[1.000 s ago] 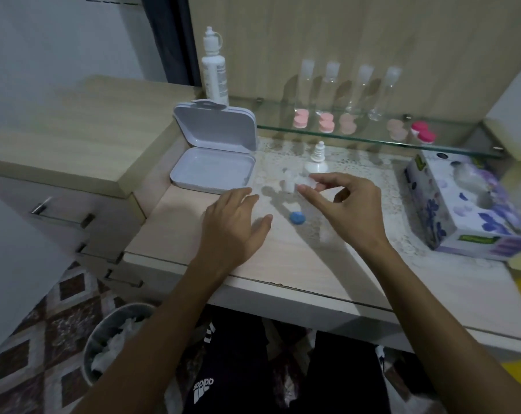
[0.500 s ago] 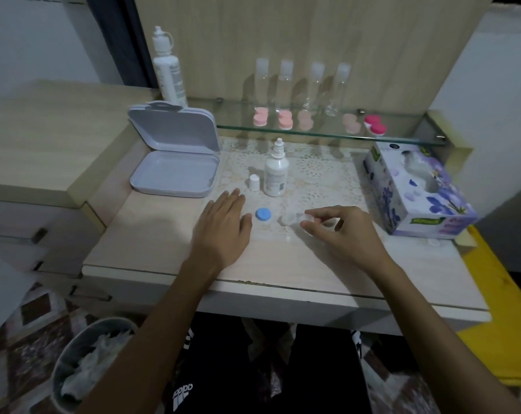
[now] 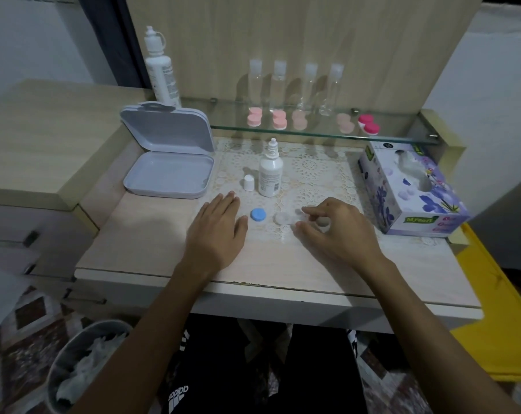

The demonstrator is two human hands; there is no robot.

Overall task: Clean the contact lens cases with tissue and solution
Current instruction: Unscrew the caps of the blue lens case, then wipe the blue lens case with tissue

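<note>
- The left hand (image 3: 217, 231) lay flat on the desk top (image 3: 139, 249), fingers straight and together, holding nothing.
- Beyond the left hand's fingertips, the small solution bottle (image 3: 270, 171) stood upright with its nozzle bare; its white cap (image 3: 249, 182) stood just beside it, on the side nearer the open grey box (image 3: 169, 171).
- Just beside the left thumb, between the two hands, the blue case lid (image 3: 258, 215) lay flat on the lace mat (image 3: 319, 171), apart from both hands.
- The clear contact lens case (image 3: 286, 218) lay at the right hand's fingertips, one well exposed, the other partly hidden by the fingers.
- The right hand (image 3: 337, 231) had thumb and forefinger curled in a pinch at the case's near end. Whether they gripped the case itself or a second lid could not be told.
- Judged step: unscrewing the remaining lid or seating the opened case. The free left hand should steady the exposed well, since the light case would probably spin or slide on the mat.
- Any removed lid should be set beside the blue one, so that the pair stays together.
- Beyond the right hand, towards its outer side, the tissue box (image 3: 408, 186) stood within reach, a tissue showing at its opening.
- The bottle should be lifted clear before tipping, as an uncapped bottle would spill if knocked.
</note>
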